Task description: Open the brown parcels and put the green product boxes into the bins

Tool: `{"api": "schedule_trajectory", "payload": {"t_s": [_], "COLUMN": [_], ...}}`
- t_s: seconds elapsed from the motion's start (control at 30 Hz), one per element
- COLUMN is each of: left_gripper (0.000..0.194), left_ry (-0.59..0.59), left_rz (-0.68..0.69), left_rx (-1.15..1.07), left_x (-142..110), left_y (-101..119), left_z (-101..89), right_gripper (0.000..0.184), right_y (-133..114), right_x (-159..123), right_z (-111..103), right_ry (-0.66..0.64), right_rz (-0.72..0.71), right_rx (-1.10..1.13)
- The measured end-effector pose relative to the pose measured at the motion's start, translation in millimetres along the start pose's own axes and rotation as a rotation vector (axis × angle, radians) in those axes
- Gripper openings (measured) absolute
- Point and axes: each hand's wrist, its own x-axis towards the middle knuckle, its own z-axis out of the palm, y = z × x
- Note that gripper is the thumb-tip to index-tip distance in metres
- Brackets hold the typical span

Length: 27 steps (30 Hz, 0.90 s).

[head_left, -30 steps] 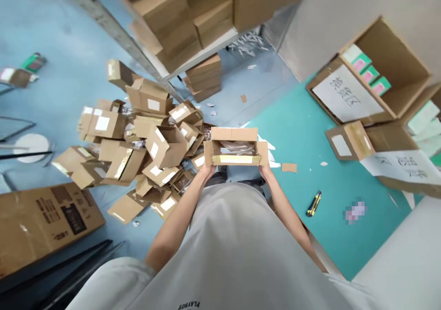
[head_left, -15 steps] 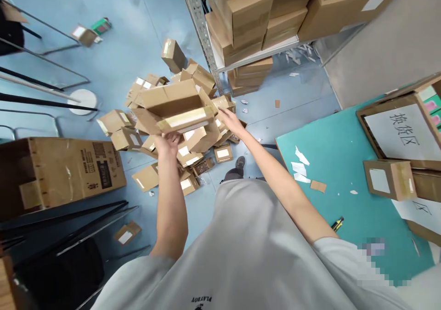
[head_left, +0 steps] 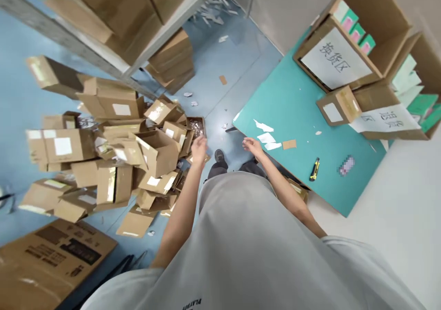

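Note:
My left hand (head_left: 199,151) hangs in the air beside the heap of cardboard boxes, holding nothing, its fingers loosely bent and apart. Near the left edge of the green table (head_left: 308,126) is my right hand (head_left: 253,146), likewise without anything in it, fingers loosely spread. Torn white paper pieces (head_left: 267,138) and a small brown cardboard scrap (head_left: 289,143) lie on the tabletop just beyond that hand. In the heap, an open cardboard box (head_left: 167,158) tilts on top, left of my left hand. A yellow and black utility knife (head_left: 314,169) rests farther right on the table.
Two large open cartons with paper signs, one carton (head_left: 336,57) behind the other carton (head_left: 386,117), hold green boxes. A small closed box (head_left: 339,105) stands against them. Metal shelving (head_left: 138,64) with cartons rises at upper left. A big printed carton (head_left: 58,264) lies lower left.
Both hands have let go of the open cardboard box they held over the heap, and have moved back toward my body. The view has turned right, toward the table.

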Motion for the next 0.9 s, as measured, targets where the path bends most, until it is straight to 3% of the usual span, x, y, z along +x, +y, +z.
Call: {"api": "schedule_trajectory", "payload": {"t_s": [0.1, 0.2, 0.33, 0.47, 0.53, 0.63, 0.9], "left_gripper": [0.059, 0.073, 0.090, 0.100, 0.103, 0.098, 0.048], "left_ry": [-0.348, -0.583, -0.744, -0.844, -0.843, -0.805, -0.743], "left_rz": [0.169, 0.412, 0.632, 0.661, 0.627, 0.591, 0.494], "left_rx": [0.370, 0.688, 0.982, 1.207, 1.303, 1.439, 1.419], "left_x": [-7.2, -16.7, -17.1, -9.0, -7.9, -12.7, -29.1], "left_y": [9.0, 15.4, 15.3, 10.4, 6.5, -1.1, -28.1], "left_z": [83.0, 152.0, 226.4, 279.3, 293.7, 299.7, 281.1], "right_gripper": [0.021, 0.029, 0.037, 0.046, 0.050, 0.057, 0.050], "right_y": [21.9, 42.5, 62.8, 73.4, 76.6, 80.3, 79.3], "right_x": [-4.4, -5.7, 2.8, 21.1, 31.1, 44.8, 69.4], "right_z": [-52.4, -89.7, -120.8, -135.3, -138.6, -140.1, -122.0], "right_ry": [0.165, 0.311, 0.421, 0.442, 0.427, 0.392, 0.239], "right_rz": [0.049, 0.106, 0.167, 0.215, 0.227, 0.219, 0.037], "right_rx": [0.058, 0.108, 0.159, 0.176, 0.167, 0.131, -0.048]}}
